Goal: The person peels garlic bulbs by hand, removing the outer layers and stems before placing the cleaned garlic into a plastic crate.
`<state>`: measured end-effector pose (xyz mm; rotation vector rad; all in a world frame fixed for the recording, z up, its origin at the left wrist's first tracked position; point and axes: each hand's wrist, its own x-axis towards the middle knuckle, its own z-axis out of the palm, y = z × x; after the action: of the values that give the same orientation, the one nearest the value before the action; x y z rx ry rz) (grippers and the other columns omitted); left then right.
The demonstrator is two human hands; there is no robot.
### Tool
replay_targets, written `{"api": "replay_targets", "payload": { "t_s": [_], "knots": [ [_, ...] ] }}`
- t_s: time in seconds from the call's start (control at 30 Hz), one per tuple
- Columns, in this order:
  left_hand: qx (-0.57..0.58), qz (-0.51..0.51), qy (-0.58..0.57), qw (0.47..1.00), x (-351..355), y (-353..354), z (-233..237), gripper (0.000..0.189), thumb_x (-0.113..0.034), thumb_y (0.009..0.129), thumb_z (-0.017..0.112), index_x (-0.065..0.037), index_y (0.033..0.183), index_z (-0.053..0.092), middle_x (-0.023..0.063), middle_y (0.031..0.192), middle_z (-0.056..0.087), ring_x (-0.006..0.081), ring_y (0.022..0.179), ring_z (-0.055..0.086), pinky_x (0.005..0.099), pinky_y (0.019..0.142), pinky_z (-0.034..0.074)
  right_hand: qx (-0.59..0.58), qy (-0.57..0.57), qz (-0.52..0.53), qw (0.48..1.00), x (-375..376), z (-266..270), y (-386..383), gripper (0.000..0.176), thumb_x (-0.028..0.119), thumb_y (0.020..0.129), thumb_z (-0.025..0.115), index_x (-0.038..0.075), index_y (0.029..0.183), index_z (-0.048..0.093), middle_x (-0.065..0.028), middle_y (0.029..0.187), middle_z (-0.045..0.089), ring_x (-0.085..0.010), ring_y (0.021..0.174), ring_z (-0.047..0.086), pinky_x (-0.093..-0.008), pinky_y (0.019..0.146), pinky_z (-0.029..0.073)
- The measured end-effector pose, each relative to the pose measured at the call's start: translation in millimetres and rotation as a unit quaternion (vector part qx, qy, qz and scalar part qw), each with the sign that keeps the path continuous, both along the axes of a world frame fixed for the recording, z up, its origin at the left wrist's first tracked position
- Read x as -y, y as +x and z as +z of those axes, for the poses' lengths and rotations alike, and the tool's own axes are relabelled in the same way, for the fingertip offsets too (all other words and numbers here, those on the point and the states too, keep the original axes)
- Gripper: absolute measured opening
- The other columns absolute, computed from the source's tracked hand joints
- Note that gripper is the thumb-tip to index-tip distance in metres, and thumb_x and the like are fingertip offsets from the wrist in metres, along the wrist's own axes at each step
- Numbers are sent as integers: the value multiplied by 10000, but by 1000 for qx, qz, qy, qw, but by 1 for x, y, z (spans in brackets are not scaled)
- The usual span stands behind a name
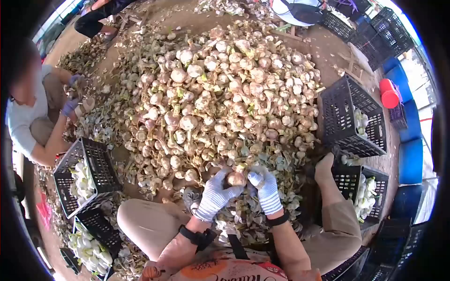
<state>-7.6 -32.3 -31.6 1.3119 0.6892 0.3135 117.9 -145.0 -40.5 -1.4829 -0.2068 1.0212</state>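
Garlic lay in one big heap (pixel 225 93) on the dirt floor, and I place everything by that heap. At its near edge, just in front of my knees, I held a single bulb (pixel 236 178) between both gloved hands. My left hand (pixel 214 195) had its fingers curled up against the bulb's left side. My right hand (pixel 266 189) pinched its right side with the fingertips pressed together. The bulb touched both gloves and sat just above the loose skins (pixel 243 215) at the heap's near foot.

Left of the heap stood a black crate (pixel 101 164), tilted toward me and partly filled with white cleaned bulbs (pixel 83 182). A second crate (pixel 93 222) sat nearer to me on that same side, also holding white bulbs.

Right of the heap a third crate (pixel 337 117) leaned on its side with a few white bulbs at its bottom. A fourth crate (pixel 349 180) below it, beside my right foot, held more.

At the heap's far right corner empty crates (pixel 375 33) were stacked. A red container (pixel 389 92) stood beyond the leaning crate. Another person's gloved hand (pixel 70 107) worked at the heap's left edge.
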Motion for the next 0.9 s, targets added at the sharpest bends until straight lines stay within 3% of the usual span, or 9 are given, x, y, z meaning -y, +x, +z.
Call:
{"api": "replay_targets", "payload": {
  "t_s": [0.03, 0.23, 0.3, 0.37, 0.47, 0.6, 0.73, 0.83, 0.9],
  "knots": [
    [-42, -76, 98, 991, -2, -1, 2, 547, -81, 690, 751, 51, 1158, 499, 78, 954, 608, 119, 879, 579, 257, 747, 502, 40, 4, 36, 999, 1, 11, 2, 390, 233, 798, 679, 5, 1079, 534, -65, 848, 614, -123, 816, 581, -242, 697, 458],
    [-38, -91, -6, 995, 12, -8, 10, 462, -169, 626, 765, -5, 1017, 582, 104, 806, 597, 185, 745, 592, 308, 685, 481, 274, 11, 103, 956, -1, 12, 1, 332, 131, 724, 713, 31, 1027, 617, -74, 944, 649, -148, 840, 599, -277, 750, 469],
    [-27, -66, 265, 962, 13, -8, 8, 459, -165, 613, 734, -11, 1015, 574, 154, 884, 596, 270, 786, 609, 347, 686, 493, 289, -7, 98, 952, 0, 6, -4, 327, 124, 721, 709, 36, 1024, 624, -76, 963, 650, -145, 850, 597, -278, 754, 468],
    [-51, -70, 314, 945, 15, -9, 9, 499, -159, 605, 726, -25, 1059, 569, 177, 936, 592, 312, 820, 606, 362, 710, 502, 292, 25, 64, 954, 1, -3, -8, 342, 88, 722, 706, 17, 1042, 611, -74, 888, 617, -109, 757, 578, -242, 623, 481],
    [-74, -74, 395, 913, 18, -9, 8, 526, -141, 602, 707, -43, 1098, 563, 198, 1003, 579, 361, 858, 598, 387, 731, 510, 150, -68, 64, 984, 1, 11, -12, 380, 112, 737, 656, -2, 1093, 595, -66, 924, 644, -121, 788, 584, -255, 725, 473],
    [-72, -71, 464, 880, 20, -6, 9, 494, -109, 601, 693, -54, 1075, 563, 182, 990, 568, 359, 865, 589, 402, 727, 507, -1, -59, 33, 998, 4, 11, -11, 418, 126, 733, 650, -23, 1116, 574, -60, 877, 628, -100, 727, 569, -222, 670, 466],
    [-57, -63, 476, 875, 20, -3, 7, 470, -85, 595, 689, -65, 1050, 571, 175, 961, 557, 367, 852, 578, 387, 732, 511, -97, 45, -15, 994, 7, 2, -11, 560, 112, 691, 699, -35, 1190, 493, -43, 772, 583, -129, 647, 573, -244, 538, 473],
    [-49, -69, 363, 928, 16, -5, 9, 471, -71, 601, 687, -48, 1060, 580, 142, 966, 586, 297, 850, 601, 351, 733, 510, -85, 42, -14, 995, 8, 14, -12, 558, 95, 688, 696, -60, 1181, 485, -53, 776, 598, -119, 640, 573, -237, 517, 458],
    [-19, -35, 133, 990, 11, -9, 4, 488, -46, 613, 676, -18, 1091, 580, 90, 969, 616, 189, 844, 599, 293, 708, 503, -56, 32, -2, 998, 8, 22, -12, 541, 84, 690, 694, -66, 1169, 491, -64, 789, 608, -115, 639, 573, -235, 509, 452]
  ]
}}
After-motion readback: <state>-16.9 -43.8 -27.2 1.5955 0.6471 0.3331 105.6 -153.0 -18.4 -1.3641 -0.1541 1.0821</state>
